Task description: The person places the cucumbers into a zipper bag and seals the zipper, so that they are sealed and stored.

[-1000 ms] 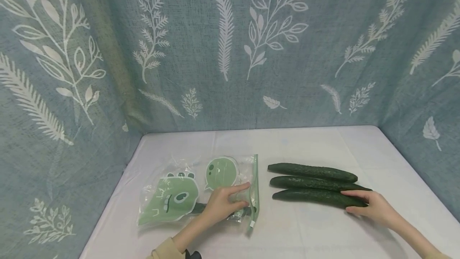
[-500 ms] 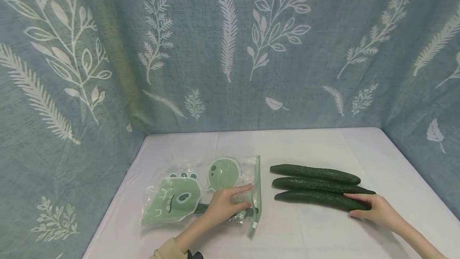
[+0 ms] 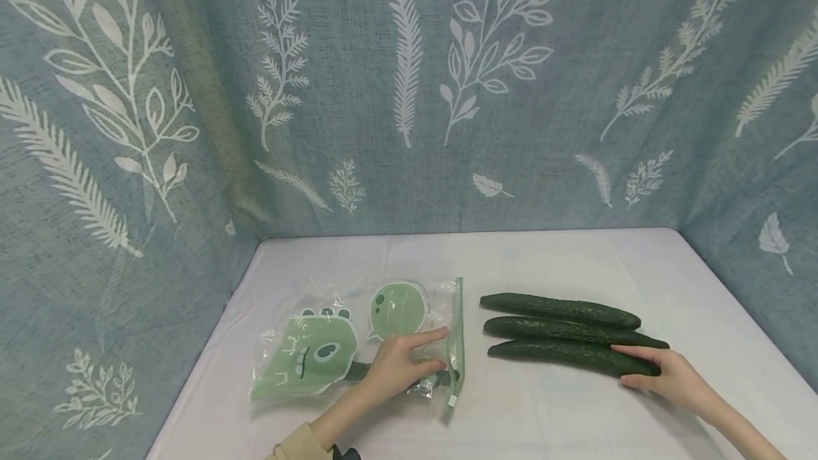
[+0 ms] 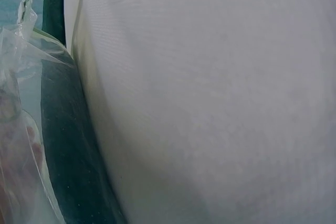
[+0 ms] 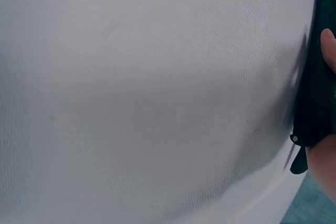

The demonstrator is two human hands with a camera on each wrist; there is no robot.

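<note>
A clear zip bag [image 3: 262, 360] with green cartoon prints lies flat on the left, its zip edge facing right. Inside it is a dark green cucumber [image 4: 71, 129], largely hidden in the head view by my left hand [image 3: 399, 364]. This hand rests on the bag near the zip edge, forefinger and thumb stretched apart. To the right, several loose cucumbers lie side by side: a back one [image 3: 559, 309], a middle one [image 3: 569, 330] and a front one [image 3: 556, 353]. My right hand [image 3: 671, 375] grips the front one's right end, fingers on the far side and thumb nearer.
All of it lies on a white cloth-covered table [image 3: 524, 417]. Blue-green curtains [image 3: 358, 91] with white leaf patterns stand along the back and both sides. A white slider tab [image 3: 451, 401] sits at the near end of the bag's zip.
The head view has shifted slightly, so everything appears a little further right and lower. Both hands, the bag and the cucumbers keep nearly the same positions.
</note>
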